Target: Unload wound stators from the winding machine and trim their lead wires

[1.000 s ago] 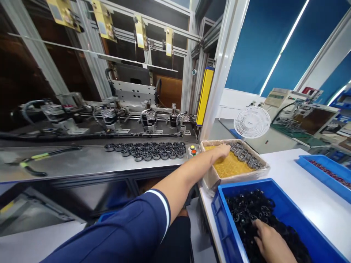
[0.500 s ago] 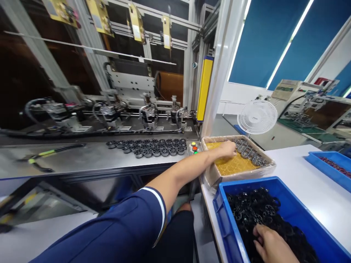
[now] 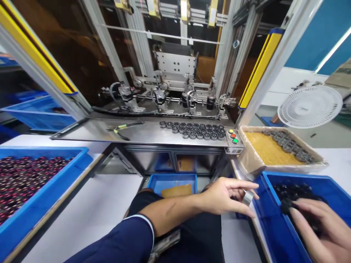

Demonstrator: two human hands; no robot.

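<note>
My left hand point(image 3: 230, 197) is beside the left wall of the right blue bin point(image 3: 270, 215), its fingers curved round a silvery ring-shaped part point(image 3: 248, 197). Over the same bin, my right hand point(image 3: 320, 223) pinches a small black part point(image 3: 286, 206) between thumb and fingers. Black parts point(image 3: 296, 190) fill the bin beneath it. Behind the bin stands a plastic-lined carton point(image 3: 252, 164) with a yellow sheet and rows of dark round parts point(image 3: 290, 144). More round parts point(image 3: 194, 130) sit in rows on the metal ledge.
Green-handled pliers point(image 3: 122, 128) lie on the ledge point(image 3: 148, 137), left of a button box point(image 3: 234, 146). Machine fixtures point(image 3: 161, 96) stand behind. A blue bin point(image 3: 82, 153) of dark and red parts is at left, a white fan point(image 3: 309, 106) at right.
The view has swung left. My left hand has left the carton and come back near the bin with the ring-shaped part. My right hand has lifted from the black parts, holding one.
</note>
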